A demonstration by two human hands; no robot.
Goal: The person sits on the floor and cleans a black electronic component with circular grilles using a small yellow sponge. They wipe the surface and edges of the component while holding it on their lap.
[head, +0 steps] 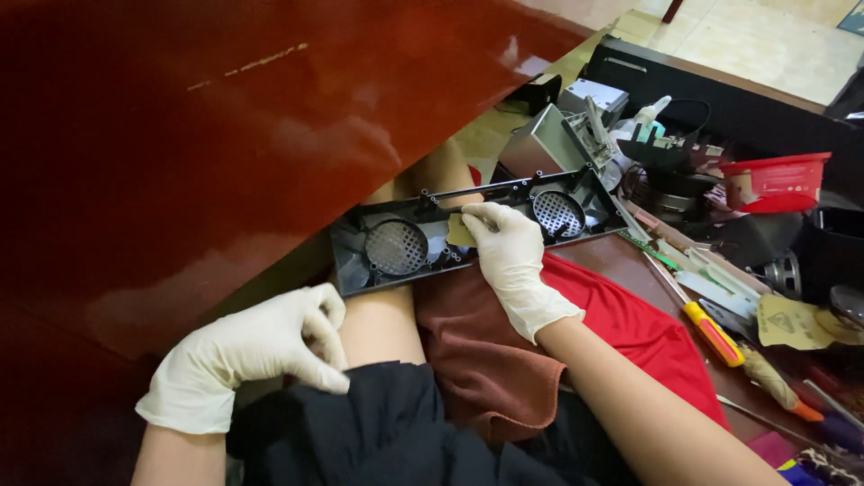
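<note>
A glossy dark red wooden panel [225, 135] filled the upper left of the view, slanting down over the person's lap. Below it, black clothing [387, 441] covered the lap, with a brownish-red cloth [490, 360] and a bright red cloth [643, 328] spread over the right thigh. Across the knees lay a long black plastic speaker frame [468, 229], its length running from the panel's lower edge toward the cluttered floor at the right; it carried two round mesh grilles [396, 247], one near each end. The right forearm reached forward from the lower right corner, wrist straight, and the right hand [508, 256], in a white latex glove, rested palm-down on the middle of the frame, its fingertips pinching and pressing a small tan piece of sandpaper [459, 231] against the plastic. The left hand [252, 351], also gloved, lay at the lower left beside the panel's edge, wrist bent, its fingers curled loosely against the black clothing; whether it grasped the fabric could not be told. To the right, near the bright red cloth's edge, a screwdriver with a yellow and red handle [713, 333] lay among other tools, with a red plastic bowl [776, 182] farther back.
</note>
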